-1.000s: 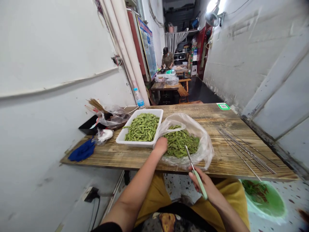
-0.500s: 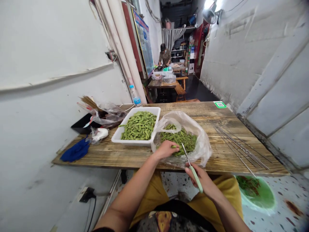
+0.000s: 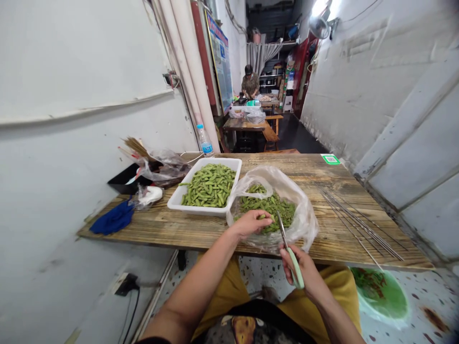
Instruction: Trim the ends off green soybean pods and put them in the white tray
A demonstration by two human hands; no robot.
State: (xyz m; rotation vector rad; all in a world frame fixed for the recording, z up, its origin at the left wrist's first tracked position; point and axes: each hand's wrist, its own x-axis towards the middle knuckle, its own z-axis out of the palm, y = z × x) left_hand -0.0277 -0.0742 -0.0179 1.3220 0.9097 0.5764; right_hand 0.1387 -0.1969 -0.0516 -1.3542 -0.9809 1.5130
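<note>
Over the near left part of an open plastic bag (image 3: 304, 215), my left hand (image 3: 253, 223) pinches a green soybean pod (image 3: 263, 217) between thumb and fingers. My right hand (image 3: 301, 267) is closed around the pale green handles of a pair of scissors (image 3: 294, 267), whose metal blades point up and away over the bag, just right of the pod. Inside the bag lies a heap of green pods (image 3: 278, 208). To its left, touching the bag, stands a white plastic tray (image 3: 175, 203) piled with edamame pods (image 3: 210, 186).
Several metal skewers (image 3: 362, 224) lie on the wooden table (image 3: 201, 234) at the right. At the left are a blue cloth (image 3: 113, 217), a black box (image 3: 125, 181) and a water bottle (image 3: 205, 142). A green basin (image 3: 385, 298) sits on the floor. A person (image 3: 250, 82) works farther back.
Both hands have shifted slightly right in the picture, with the pod and scissors still held. The view has turned slightly, too. The scissor blades now look more upright.
</note>
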